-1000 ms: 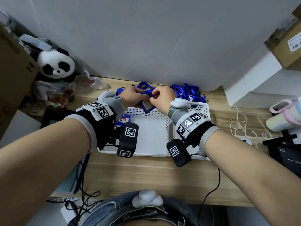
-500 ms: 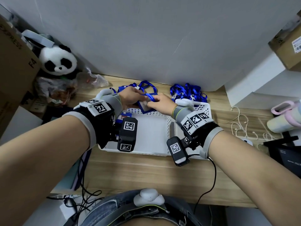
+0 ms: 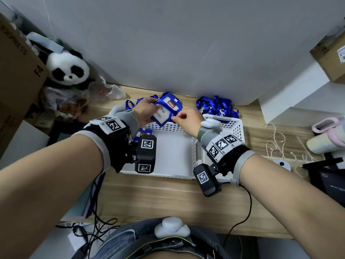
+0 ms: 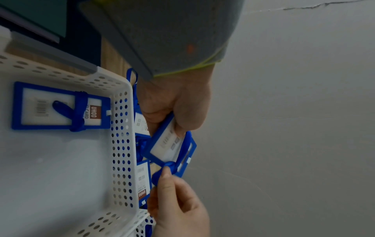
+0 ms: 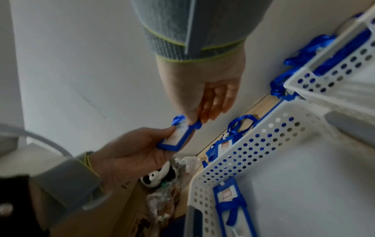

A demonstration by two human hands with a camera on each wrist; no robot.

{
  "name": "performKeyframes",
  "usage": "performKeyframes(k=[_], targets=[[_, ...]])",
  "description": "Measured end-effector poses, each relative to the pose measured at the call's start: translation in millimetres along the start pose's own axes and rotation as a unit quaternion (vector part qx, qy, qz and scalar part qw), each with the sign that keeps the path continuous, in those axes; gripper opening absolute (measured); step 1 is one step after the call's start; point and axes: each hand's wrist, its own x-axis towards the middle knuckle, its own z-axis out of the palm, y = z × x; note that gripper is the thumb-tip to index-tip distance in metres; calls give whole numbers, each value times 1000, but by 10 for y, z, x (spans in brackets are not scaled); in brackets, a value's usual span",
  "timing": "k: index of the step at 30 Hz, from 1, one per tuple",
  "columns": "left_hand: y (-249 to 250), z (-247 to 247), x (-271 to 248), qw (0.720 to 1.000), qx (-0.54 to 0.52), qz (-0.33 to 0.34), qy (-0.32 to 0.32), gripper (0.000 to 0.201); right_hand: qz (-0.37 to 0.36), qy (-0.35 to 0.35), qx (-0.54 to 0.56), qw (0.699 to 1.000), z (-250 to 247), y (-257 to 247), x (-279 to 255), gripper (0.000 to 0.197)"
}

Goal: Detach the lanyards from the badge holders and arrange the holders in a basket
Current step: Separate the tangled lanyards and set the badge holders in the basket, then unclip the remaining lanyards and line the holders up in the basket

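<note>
Left hand [image 3: 144, 112]: holder [image 3: 166, 111] gripped above basket [image 3: 175, 128] far rim.
Right hand [image 3: 186, 118]: lanyard [image 4: 162, 172] pinched at holder's edge.

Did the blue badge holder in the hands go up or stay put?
Yes. The badge holder was low against the basket's far rim a moment ago; now it sits higher above the rim, toward the wall.

The right hand [image 5: 211, 96] is pinching the blue lanyard strap [image 5: 195, 124] at one edge of a blue badge holder [image 5: 176, 137]. The left hand [image 5: 134, 154] is gripping that holder's opposite end. Another holder [image 5: 231, 202] is lying in the white perforated basket [image 5: 249, 144] on the surface [image 5: 257, 104].
</note>
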Motion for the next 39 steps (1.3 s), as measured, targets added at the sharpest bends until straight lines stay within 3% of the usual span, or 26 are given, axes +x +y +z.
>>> performKeyframes(k=[4, 7, 11, 18, 21, 24, 28, 31, 39], targets=[[-72, -11, 14, 999, 20, 18, 39, 35, -31, -96, 57, 993, 73, -31, -8, 21], [-130, -36, 22, 998, 25, 22, 49, 30, 27, -157, 122, 980, 9, -39, 4, 25], [-155, -115, 45, 1000, -6, 1, 30, 25, 161, -144, 184, 959, 17, -15, 100, 46], [-279, -255, 57, 994, 39, -66, -82, 33, 177, -110, 326, 922, 206, 0, 130, 12], [-356, -332, 115, 987, 80, -104, -97, 37, 210, -120, 308, 920, 283, 82, 150, 2], [-435, -410, 197, 983, 110, -129, -65, 31, 257, -159, 287, 909, 354, 175, 155, 15], [-538, -521, 271, 978, 136, -158, -30, 21, 313, -217, 261, 887, 477, 246, 158, 15], [-580, -572, 364, 975, 131, -175, -29, 18, 325, -219, 200, 898, 611, 264, 216, 10], [-595, -567, 518, 970, 115, -211, -46, 17, 347, -204, 181, 897, 953, 333, 363, 25]])
